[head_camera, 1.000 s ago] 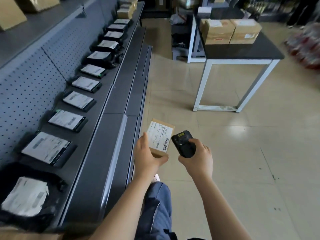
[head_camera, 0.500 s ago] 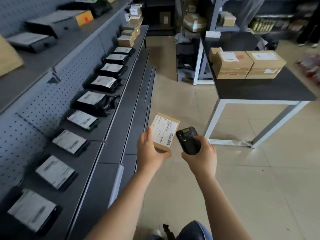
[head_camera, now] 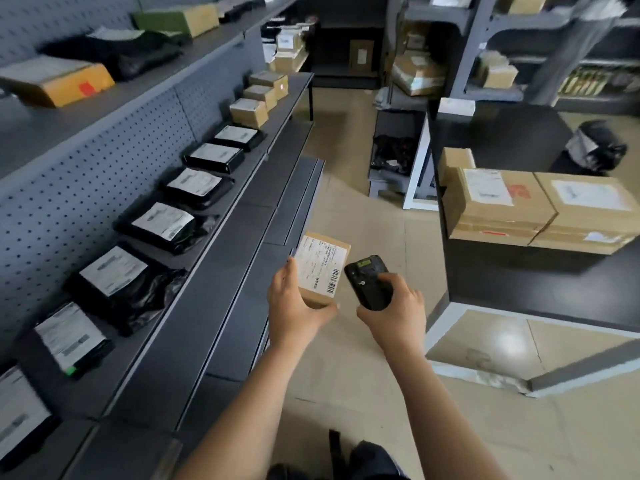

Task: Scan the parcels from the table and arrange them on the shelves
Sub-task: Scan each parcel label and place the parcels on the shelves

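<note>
Your left hand (head_camera: 294,306) has a proper grip on a small cardboard box (head_camera: 313,299): thumb running up the box's left edge, the other fingers wrapped underneath so only a bit of one pokes out at the lower right corner. The box is tilted with its white label (head_camera: 320,265) facing up at you, and the barcode (head_camera: 331,282) is on the side nearest your other hand. Your right hand (head_camera: 394,313) is curled snug round a black scanner (head_camera: 369,285) with the thumb laid on its front face. The scanner's top end sits just beside the box's right edge, close to that barcode, though I can't tell if they actually touch. Both hands are out in front of you over the tiled floor (head_camera: 363,393), near each other but apart. Left of your left hand is the dark shelf (head_camera: 214,271), with a row of black bags (head_camera: 166,223) along it, each wearing a white label. Further along the same shelf, beyond the hand, there are a few small brown boxes (head_camera: 249,112). Right of your right hand is the black table (head_camera: 519,282), with two bigger cardboard parcels (head_camera: 498,206) side by side on it, touching each other, and a dark wrapped bundle (head_camera: 599,147) beyond them.
</note>
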A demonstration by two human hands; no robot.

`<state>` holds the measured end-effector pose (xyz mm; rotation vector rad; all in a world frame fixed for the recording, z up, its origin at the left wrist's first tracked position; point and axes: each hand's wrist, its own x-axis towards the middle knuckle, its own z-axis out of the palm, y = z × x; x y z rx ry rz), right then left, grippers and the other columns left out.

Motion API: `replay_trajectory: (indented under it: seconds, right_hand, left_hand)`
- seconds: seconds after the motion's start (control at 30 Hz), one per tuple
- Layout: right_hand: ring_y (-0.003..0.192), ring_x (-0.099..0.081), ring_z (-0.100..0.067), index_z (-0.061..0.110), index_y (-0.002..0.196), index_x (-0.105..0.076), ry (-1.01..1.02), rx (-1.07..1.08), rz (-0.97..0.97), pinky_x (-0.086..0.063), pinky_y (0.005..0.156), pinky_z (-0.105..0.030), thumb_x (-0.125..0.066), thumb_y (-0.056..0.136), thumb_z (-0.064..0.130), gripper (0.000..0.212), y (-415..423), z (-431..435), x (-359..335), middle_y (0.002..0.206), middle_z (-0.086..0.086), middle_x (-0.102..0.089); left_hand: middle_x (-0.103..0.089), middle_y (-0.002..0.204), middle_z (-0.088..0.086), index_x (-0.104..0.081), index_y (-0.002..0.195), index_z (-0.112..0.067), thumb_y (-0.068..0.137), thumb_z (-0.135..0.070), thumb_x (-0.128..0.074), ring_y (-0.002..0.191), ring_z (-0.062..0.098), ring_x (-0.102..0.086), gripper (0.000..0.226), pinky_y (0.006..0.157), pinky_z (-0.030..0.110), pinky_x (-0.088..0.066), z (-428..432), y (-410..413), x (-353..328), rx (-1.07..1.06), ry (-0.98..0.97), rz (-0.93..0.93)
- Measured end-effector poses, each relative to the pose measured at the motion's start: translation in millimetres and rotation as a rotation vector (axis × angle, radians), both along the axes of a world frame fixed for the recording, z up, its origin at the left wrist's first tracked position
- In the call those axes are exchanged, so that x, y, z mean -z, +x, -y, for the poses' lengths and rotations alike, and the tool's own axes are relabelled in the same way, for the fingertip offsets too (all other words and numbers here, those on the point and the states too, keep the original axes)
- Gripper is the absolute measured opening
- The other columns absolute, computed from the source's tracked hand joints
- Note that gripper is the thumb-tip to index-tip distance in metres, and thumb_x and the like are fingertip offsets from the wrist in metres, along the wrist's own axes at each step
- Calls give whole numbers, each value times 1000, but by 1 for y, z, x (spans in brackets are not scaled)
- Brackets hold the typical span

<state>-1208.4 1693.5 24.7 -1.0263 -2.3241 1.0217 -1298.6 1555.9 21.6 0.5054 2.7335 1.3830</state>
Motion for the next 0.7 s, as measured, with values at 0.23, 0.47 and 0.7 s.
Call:
replay_trajectory:
  seconds: [0.23,0.47,0.7]
  right_hand:
    - [98,-46,-17,24,119,-57,-36,-58,13,-39,69,-29,-77,64,20,58,-82,-84,2,106,7,-62]
    - [99,-46,-17,25,118,-58,-15,-36,7,-37,67,-28,-76,63,19,57,-196,-164,13,105,7,-62]
    - [100,-45,-16,26,121,-55,-17,0,26,-39,68,-28,-76,64,21,61,-359,-253,-2,105,8,-61]
  left_hand:
    - [-34,139,0,-23,150,-19,58,-38,-88,127,19,-34,115,101,41,-44,-78,-75,0,-69,-52,18]
    - [-35,139,-1,-21,151,-20,56,-43,-88,126,18,-36,118,98,40,-46,-160,-195,15,-41,-50,19]
    - [-37,130,-3,-27,146,-22,51,-41,-89,121,20,-40,115,93,45,-49,-251,-366,5,6,-6,28]
